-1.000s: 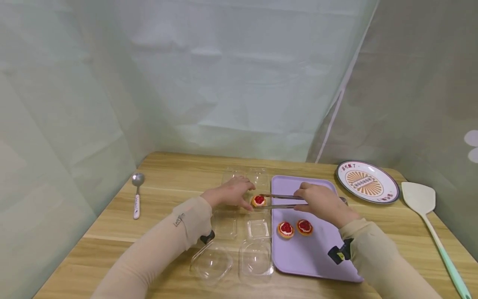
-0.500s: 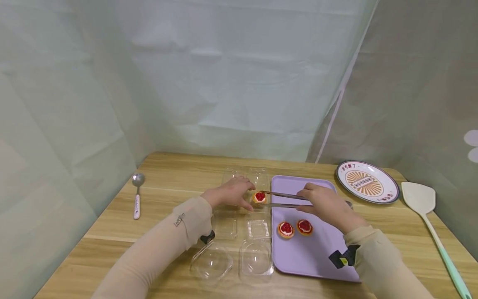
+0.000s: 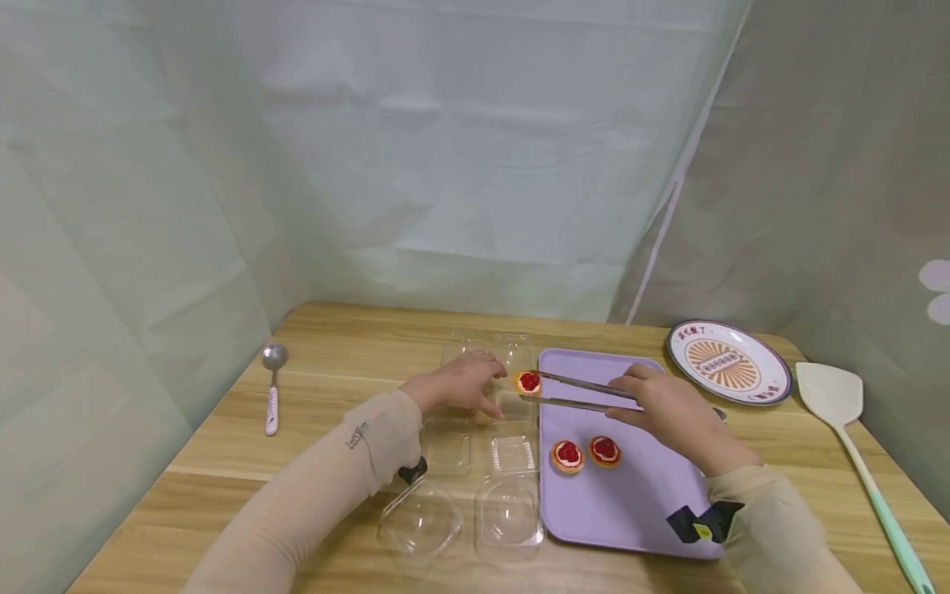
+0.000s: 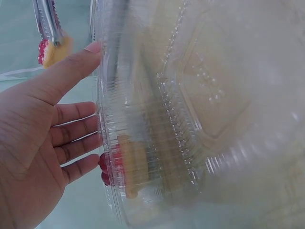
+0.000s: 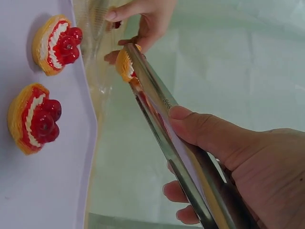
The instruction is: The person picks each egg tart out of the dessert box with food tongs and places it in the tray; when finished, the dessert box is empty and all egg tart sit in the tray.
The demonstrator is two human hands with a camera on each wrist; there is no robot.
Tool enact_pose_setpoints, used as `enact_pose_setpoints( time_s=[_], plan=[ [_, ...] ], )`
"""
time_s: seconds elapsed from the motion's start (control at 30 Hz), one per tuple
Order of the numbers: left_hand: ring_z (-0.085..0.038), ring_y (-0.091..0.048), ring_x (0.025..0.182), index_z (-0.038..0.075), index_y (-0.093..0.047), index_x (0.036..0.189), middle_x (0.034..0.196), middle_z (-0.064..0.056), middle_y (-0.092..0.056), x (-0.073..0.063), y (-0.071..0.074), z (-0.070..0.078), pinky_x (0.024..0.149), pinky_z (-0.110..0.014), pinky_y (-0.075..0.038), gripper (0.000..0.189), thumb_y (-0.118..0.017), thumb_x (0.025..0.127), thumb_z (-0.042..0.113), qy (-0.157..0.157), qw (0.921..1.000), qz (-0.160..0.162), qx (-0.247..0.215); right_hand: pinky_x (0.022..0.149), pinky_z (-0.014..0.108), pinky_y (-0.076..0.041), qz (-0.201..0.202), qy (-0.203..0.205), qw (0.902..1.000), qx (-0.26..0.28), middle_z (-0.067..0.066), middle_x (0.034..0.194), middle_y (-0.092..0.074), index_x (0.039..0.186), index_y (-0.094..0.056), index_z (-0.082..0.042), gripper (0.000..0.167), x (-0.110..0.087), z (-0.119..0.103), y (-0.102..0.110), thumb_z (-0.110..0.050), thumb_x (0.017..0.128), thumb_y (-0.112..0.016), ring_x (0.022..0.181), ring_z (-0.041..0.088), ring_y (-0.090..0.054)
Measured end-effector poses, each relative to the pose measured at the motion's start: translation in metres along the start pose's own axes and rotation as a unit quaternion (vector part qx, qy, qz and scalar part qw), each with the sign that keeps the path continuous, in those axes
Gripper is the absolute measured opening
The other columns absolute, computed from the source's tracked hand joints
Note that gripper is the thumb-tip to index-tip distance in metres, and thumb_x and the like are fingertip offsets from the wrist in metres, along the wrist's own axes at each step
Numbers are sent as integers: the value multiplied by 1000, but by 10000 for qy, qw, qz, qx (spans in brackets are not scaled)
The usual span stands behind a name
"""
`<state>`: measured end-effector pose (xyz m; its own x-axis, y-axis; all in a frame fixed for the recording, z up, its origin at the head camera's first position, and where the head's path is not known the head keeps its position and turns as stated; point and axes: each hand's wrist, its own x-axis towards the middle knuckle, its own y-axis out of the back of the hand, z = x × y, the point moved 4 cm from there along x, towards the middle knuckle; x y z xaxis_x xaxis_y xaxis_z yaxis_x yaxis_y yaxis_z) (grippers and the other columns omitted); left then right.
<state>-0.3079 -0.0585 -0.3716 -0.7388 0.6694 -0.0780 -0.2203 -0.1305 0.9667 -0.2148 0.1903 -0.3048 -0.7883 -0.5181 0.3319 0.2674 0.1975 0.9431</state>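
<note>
My right hand (image 3: 660, 404) grips a pair of metal tongs (image 3: 582, 384), also large in the right wrist view. Between the tong tips is a small fruit tart (image 3: 529, 383) with red cherries and white cream. It is held up beside my left hand (image 3: 462, 384), near the purple tray's left edge. The left hand's extended fingers and thumb touch the rim of a clear plastic box (image 4: 195, 105). Through its wall another tart (image 4: 128, 167) shows inside. Two more tarts, a left one (image 3: 567, 456) and a right one (image 3: 604, 450), sit on the purple tray (image 3: 623, 511).
In front of the left hand stand more clear plastic boxes, one nearest (image 3: 509, 520) with its lid (image 3: 423, 521) folded open. A spoon (image 3: 273, 388) lies at left. At right are a patterned plate (image 3: 731, 363) and a long white spatula (image 3: 834, 396). Cloth walls surround the wooden table.
My right hand has drawn back to the right, and the tongs with the tart have shifted right and slightly away toward the tray. The left hand stays put.
</note>
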Motion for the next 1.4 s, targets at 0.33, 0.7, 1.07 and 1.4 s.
enact_pose_setpoints(
  time_s=[0.33, 0.7, 1.07, 1.4],
  plan=[
    [-30, -47, 128, 4, -57, 128, 132, -12, -58, 0, 0, 0, 114, -44, -31, 67, -79, 76, 39, 30, 10000, -4, -90, 61, 32, -52, 77, -156, 9998, 29, 0, 90, -65, 100, -73, -11, 29, -16, 6, 10, -26, 76, -80, 72, 12, -61],
    [-29, -48, 127, 5, -57, 128, 131, -11, -59, 0, 0, -1, 114, -43, -32, 67, -79, 76, 41, 23, 10000, 20, 5, 65, 37, -55, 147, -420, 9990, -73, 3, 90, -67, 97, -73, -7, 31, -32, 17, 14, -25, 74, -81, 75, 15, -63],
    [-30, -49, 127, 4, -58, 128, 130, -12, -59, -1, 0, 0, 114, -44, -33, 67, -79, 76, 41, 9, 10000, 14, -49, 66, 37, -54, -98, -627, 9980, -31, 3, 92, -66, 98, -73, -6, 33, -43, 27, 12, -27, 74, -80, 75, 14, -62],
    [-30, -48, 128, 5, -58, 127, 131, -12, -59, 1, -1, 0, 114, -44, -32, 67, -80, 75, 40, 16, 10000, 19, -7, 65, 36, -53, -135, -805, 9967, -33, -2, 90, -64, 96, -73, -10, 30, -54, 36, 7, -28, 74, -80, 72, 11, -60]
  ],
)
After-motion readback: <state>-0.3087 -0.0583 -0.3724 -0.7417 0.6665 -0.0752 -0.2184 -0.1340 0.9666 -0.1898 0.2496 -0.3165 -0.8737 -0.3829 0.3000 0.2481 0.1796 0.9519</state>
